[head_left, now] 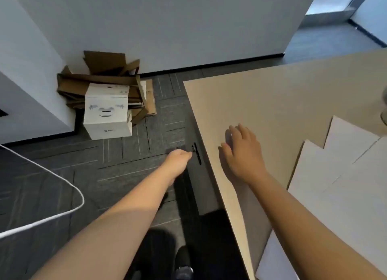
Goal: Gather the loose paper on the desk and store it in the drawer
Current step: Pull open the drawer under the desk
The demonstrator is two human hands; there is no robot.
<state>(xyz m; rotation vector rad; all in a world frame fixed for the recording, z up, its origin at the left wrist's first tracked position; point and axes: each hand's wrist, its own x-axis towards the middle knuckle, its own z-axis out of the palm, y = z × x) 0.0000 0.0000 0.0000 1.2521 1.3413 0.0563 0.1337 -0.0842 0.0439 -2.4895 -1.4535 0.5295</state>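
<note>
Several loose white paper sheets [343, 181] lie overlapped on the right part of the beige desk [272, 95]. Another sheet [272, 263] hangs over the desk's front edge. My right hand [243, 154] rests flat on the bare desk top near its left edge, fingers spread, holding nothing. My left hand [178, 158] is down beside the desk, fingers curled at the black handle [196, 154] of the grey drawer front [201, 187] under the desk edge. Whether the fingers grip the handle is hard to tell. The drawer looks closed.
Flattened brown cardboard [104, 76] and a white box [106, 112] are piled on the grey carpet by the wall at left. A white cable [62, 187] curves across the lower left. My shoes [184, 265] show at the bottom.
</note>
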